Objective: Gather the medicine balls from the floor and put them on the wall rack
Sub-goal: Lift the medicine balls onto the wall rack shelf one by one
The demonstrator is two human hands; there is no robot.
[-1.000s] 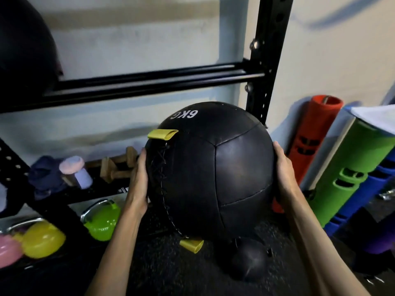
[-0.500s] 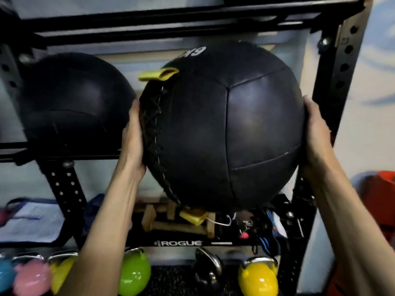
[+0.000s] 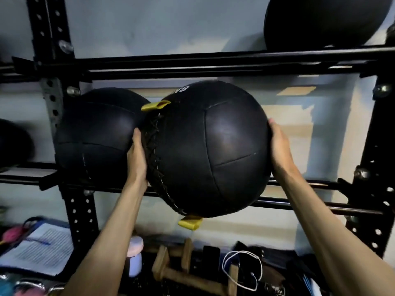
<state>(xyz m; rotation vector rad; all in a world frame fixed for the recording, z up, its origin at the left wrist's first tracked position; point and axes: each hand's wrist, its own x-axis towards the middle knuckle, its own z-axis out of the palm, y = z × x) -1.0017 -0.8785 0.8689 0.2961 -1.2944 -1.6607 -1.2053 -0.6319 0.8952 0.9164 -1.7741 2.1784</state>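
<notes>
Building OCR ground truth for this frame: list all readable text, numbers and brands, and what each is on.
"9": white print near the top of the held medicine ball; it looks like an upside-down 6, and the characters beside it are too blurred to read.
Printed sheet, lower left: lines of text, too blurred to read.
Nothing else is legible.

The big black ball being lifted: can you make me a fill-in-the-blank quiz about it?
The left hand and right hand press the medicine ball from opposite ____.
Its loop tabs are coloured ____.
A second black ball sits on the lower rail to its ____.
A third ball rests on the upper rail, ____ them both.
Missing words: sides; yellow; left; above.
</notes>
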